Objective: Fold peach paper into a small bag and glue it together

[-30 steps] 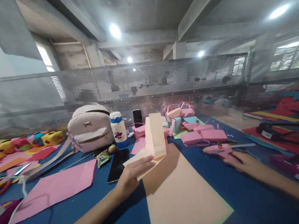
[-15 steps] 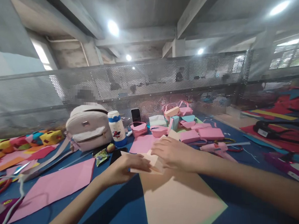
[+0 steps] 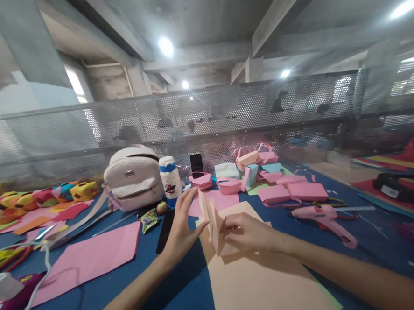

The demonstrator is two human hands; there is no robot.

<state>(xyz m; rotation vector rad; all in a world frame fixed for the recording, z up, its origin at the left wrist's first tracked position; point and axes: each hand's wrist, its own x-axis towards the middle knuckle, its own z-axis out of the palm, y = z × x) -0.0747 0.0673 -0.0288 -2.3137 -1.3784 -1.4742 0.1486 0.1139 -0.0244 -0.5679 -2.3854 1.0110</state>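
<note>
Across the blue table [image 3: 188,287], a broad peach sheet [image 3: 272,290] lies under my work, perhaps as backing. The pink glue gun [image 3: 338,226] rests to my right, apparently parked within reach. Over the sheet I hold the folded peach paper [image 3: 213,221] upright: right hand [image 3: 246,230] curled, pinching it; left hand [image 3: 181,226] spread wide, thumb beside it.

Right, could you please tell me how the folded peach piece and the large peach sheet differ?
The folded peach piece is smaller than the large peach sheet. The piece is upright, while the sheet lies flat on the blue table. Both look like peach-coloured paper.
</note>
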